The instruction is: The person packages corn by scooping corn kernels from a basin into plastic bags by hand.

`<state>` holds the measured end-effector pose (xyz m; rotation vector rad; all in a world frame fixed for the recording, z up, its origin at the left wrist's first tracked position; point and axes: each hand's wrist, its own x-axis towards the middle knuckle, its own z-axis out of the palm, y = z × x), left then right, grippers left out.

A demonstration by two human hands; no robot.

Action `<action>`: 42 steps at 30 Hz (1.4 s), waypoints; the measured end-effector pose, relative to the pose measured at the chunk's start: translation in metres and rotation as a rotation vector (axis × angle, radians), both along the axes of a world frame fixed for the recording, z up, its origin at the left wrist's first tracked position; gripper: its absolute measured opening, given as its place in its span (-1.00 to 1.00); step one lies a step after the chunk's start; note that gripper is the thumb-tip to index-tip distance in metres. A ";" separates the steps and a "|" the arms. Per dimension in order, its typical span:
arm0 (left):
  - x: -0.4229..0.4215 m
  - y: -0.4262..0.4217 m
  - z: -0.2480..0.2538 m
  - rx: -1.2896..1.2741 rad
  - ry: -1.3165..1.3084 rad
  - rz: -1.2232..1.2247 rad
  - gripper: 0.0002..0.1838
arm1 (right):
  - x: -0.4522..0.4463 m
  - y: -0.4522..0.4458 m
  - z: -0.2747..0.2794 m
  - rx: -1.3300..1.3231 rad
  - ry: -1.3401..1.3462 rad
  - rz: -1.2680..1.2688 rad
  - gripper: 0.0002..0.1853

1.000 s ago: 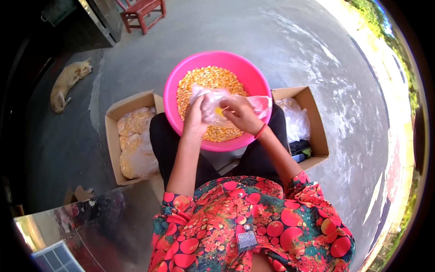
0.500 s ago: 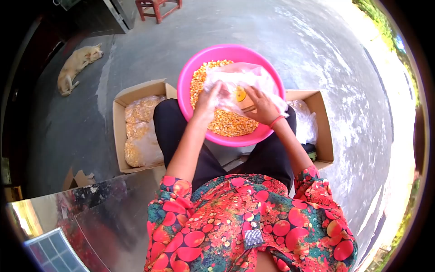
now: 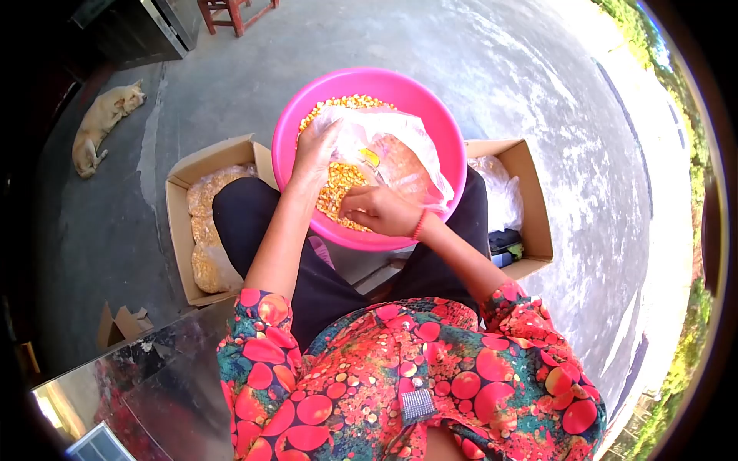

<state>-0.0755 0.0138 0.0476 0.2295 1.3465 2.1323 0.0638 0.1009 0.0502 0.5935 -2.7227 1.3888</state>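
A pink basin of corn kernels rests on my lap. A thin, whitish plastic bag with a yellow mark lies over the kernels. My left hand grips the bag's left edge, the fingers partly hidden behind the film. Lower down, my right hand, with a red bracelet at the wrist, has its fingers curled into the kernels near the basin's front. Its fingertips are partly out of sight.
Left of my legs stands a cardboard box holding filled bags of corn. Another box on the right holds clear plastic bags. A dog lies on the concrete floor, and a red stool stands farther off.
My right hand has moved from the bag down to the kernels, its fingers now curled. My left hand has shifted up along the bag's left edge, and the bag's near side is pulled back.
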 end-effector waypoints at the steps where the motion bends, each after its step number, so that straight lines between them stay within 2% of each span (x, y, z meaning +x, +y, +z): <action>1: 0.001 0.000 -0.003 -0.002 -0.002 -0.002 -0.76 | -0.011 -0.003 -0.022 0.079 0.102 -0.105 -0.83; 2: 0.006 0.001 -0.008 -0.002 0.005 0.006 -0.77 | -0.016 -0.002 -0.044 0.161 0.206 -0.209 -0.81; 3: 0.007 0.001 -0.014 -0.002 0.012 0.014 -0.77 | -0.019 -0.001 -0.057 0.161 0.207 -0.210 -0.81; 5: 0.008 0.000 -0.025 -0.027 0.033 0.013 -0.77 | -0.023 0.001 -0.070 0.397 -0.008 -0.139 -0.78; 6: 0.008 0.001 -0.029 -0.054 0.049 0.014 -0.76 | -0.021 0.002 -0.070 0.403 -0.008 -0.141 -0.78; 8: 0.008 0.003 -0.029 -0.085 -0.011 0.002 -0.78 | -0.013 0.004 -0.071 0.454 0.030 0.033 -0.81; 10: 0.010 0.000 -0.021 -0.050 -0.075 -0.152 -0.72 | -0.008 0.009 -0.078 0.486 -0.008 0.039 -0.82; 12: 0.013 -0.004 -0.009 -0.031 -0.063 -0.236 -0.68 | -0.005 0.011 -0.082 0.502 -0.209 -0.004 -0.81; 14: 0.017 0.002 -0.009 0.065 0.114 -0.153 -0.68 | -0.005 0.011 -0.089 0.495 -0.250 -0.029 -0.80; 15: 0.016 0.004 -0.014 0.067 0.115 -0.154 -0.68 | -0.004 0.012 -0.091 0.487 -0.291 -0.051 -0.80; 17: 0.013 0.011 -0.036 -0.108 0.340 -0.062 -0.71 | -0.005 0.016 -0.087 0.450 -0.328 -0.055 -0.80; 19: 0.009 0.018 -0.053 -0.171 0.347 -0.053 -0.72 | -0.006 0.019 -0.077 0.413 -0.366 -0.057 -0.80; 21: 0.011 0.018 -0.052 -0.370 0.462 -0.010 -0.78 | -0.002 0.026 -0.059 -0.318 -0.807 -0.089 -0.80; 22: 0.013 0.017 -0.048 -0.368 0.462 -0.014 -0.78 | 0.001 0.032 -0.046 -0.318 -0.807 -0.094 -0.80; 24: 0.020 0.016 -0.032 -0.581 0.457 -0.065 -0.75 | 0.005 0.047 -0.014 -0.839 -0.933 -0.277 -0.81; 26: 0.023 0.018 -0.039 -0.550 0.515 -0.023 -0.72 | -0.002 0.065 -0.021 -1.006 -0.876 -0.353 -0.85; 28: 0.027 0.018 -0.039 -0.379 0.400 -0.055 -0.74 | -0.012 0.080 -0.026 -0.979 -0.896 -0.427 -0.83; 31: 0.029 0.015 -0.038 -0.320 0.338 -0.069 -0.75 | -0.020 0.087 -0.032 -0.472 -0.753 -0.734 -0.77; 32: 0.027 0.013 -0.040 -0.320 0.338 -0.067 -0.75 | -0.023 0.091 -0.038 -0.471 -0.753 -0.732 -0.77; 34: 0.019 0.011 -0.045 -0.416 0.388 0.004 -0.76 | -0.028 0.102 -0.054 -0.127 -0.275 -0.678 -0.70; 35: 0.017 0.010 -0.045 -0.417 0.387 0.005 -0.76 | -0.027 0.100 -0.045 0.037 -0.157 -0.703 -0.68; 36: 0.015 0.010 -0.045 -0.396 0.459 0.076 -0.77 | -0.027 0.103 -0.045 0.038 -0.158 -0.703 -0.68; 38: 0.012 0.010 -0.045 -0.374 0.526 0.142 -0.78 | -0.024 0.111 -0.045 0.450 -0.063 -0.771 -0.71; 39: 0.011 0.008 -0.042 -0.483 0.603 0.152 -0.77 | -0.020 0.096 -0.014 0.464 -0.244 -0.849 -0.76; 40: 0.009 0.007 -0.041 -0.593 0.679 0.162 -0.74 | -0.017 0.090 -0.006 0.466 -0.247 -0.851 -0.76; 41: 0.010 0.007 -0.038 -0.592 0.676 0.160 -0.74 | -0.013 0.086 -0.002 0.321 -0.212 -0.698 -0.76; 42: 0.012 0.007 -0.034 -0.660 0.791 0.143 -0.72 | -0.008 0.081 0.000 0.177 -0.177 -0.544 -0.76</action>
